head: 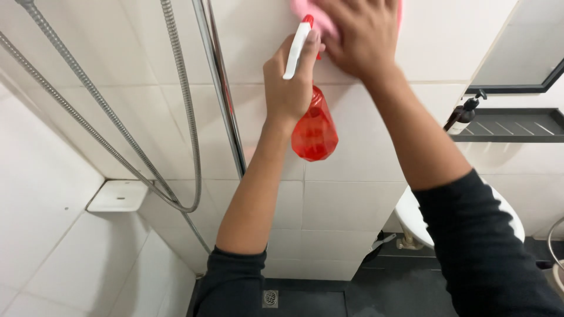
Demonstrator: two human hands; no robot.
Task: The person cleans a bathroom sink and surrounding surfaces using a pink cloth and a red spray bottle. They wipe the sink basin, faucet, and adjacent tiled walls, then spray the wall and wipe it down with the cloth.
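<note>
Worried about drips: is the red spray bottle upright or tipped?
Upright: the spray bottle hangs body down, white trigger head on top, in the left hand.

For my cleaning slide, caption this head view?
Left hand grips a red spray bottle while right hand presses a pink cloth to the tiled wall.

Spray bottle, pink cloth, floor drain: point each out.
Spray bottle [314, 132], head view, on the red body.
Pink cloth [305, 8], head view, on the corner left of the hand.
Floor drain [270, 297], head view, on the grate.
</note>
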